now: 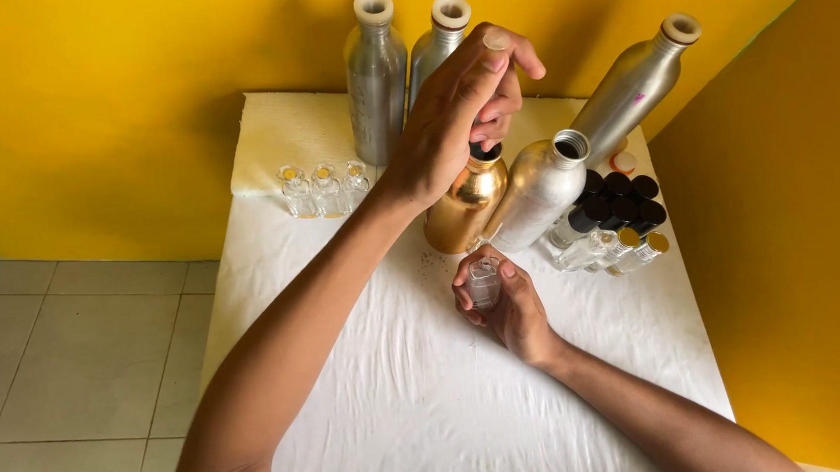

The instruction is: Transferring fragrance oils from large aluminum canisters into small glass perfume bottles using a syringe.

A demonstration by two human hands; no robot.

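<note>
The left hand [455, 105] has its fingers curled down together over the black neck of the rounded gold metal bottle [465, 201], clamped on whatever sits at its mouth, though the cap or stopper itself is hidden under the palm; the thumb and forefinger meet on the far side of the neck, so the grip looks like a twist or a pull; it would go best with the wrist kept straight above the neck and the force turned about the bottle's own axis, since nothing else steadies the bottle's body and it stands upright on the white cloth-covered table [412, 404]; just below those fingers and nearer the person, the right hand [503, 299] is closed around a small clear glass vial [483, 283], fingertips wrapped on its sides, mouth upward and close to the gold bottle's base; holding it level and close is sound; just right of the left fingers a silver aluminium bottle with an open mouth [540, 193] leans against the gold one, and could tip if the gold one shifts; beyond the fingertips stand two tall silver bottles [376, 76]; further right lie black-capped small bottles [620, 202]; left of the wrist stand three small clear vials [323, 189].
</note>
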